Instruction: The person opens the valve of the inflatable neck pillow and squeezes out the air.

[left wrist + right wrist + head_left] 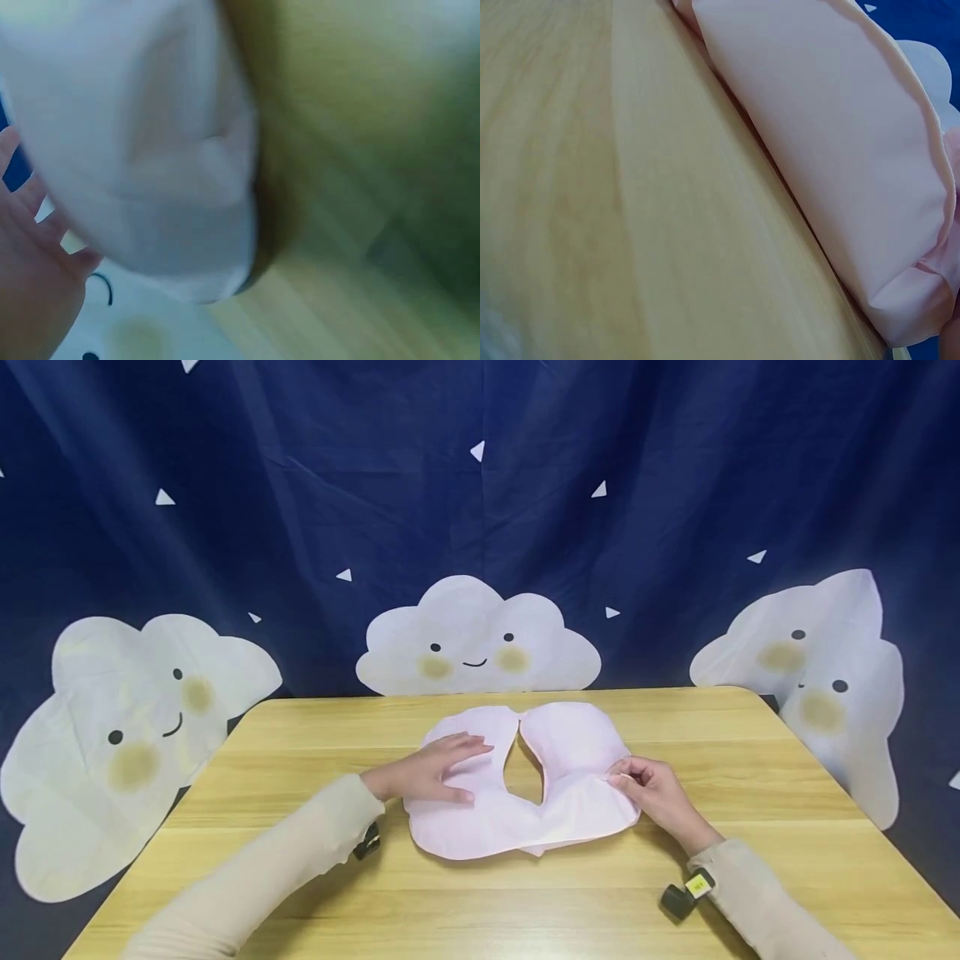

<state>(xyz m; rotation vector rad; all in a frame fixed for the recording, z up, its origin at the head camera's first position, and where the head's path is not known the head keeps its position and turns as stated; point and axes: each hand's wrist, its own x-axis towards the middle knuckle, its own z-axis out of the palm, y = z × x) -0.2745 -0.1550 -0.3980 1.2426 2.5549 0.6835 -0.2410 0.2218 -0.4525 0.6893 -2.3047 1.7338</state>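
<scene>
A pale pink, padded-looking fabric cushion (480, 822) lies on the table, with a teardrop-shaped gap in its middle that narrows toward the far edge. Across its left lobe rests my left hand (435, 768), fingers spread and fairly straight. My right hand (656, 789) pinches a fold of the fabric at the right edge between thumb and fingers. In the left wrist view the cushion (142, 150) is blurred, and the left hand (34, 277) shows beside it. The right wrist view shows the cushion's rounded side (825, 135); the right hand is mostly cut off there.
The wooden table (480, 914) extends around the cushion. Behind it hangs a dark blue curtain (420, 485) with white triangles and smiling clouds (480, 610). Each wrist carries a small black camera, the right one (678, 902) beside a yellow label.
</scene>
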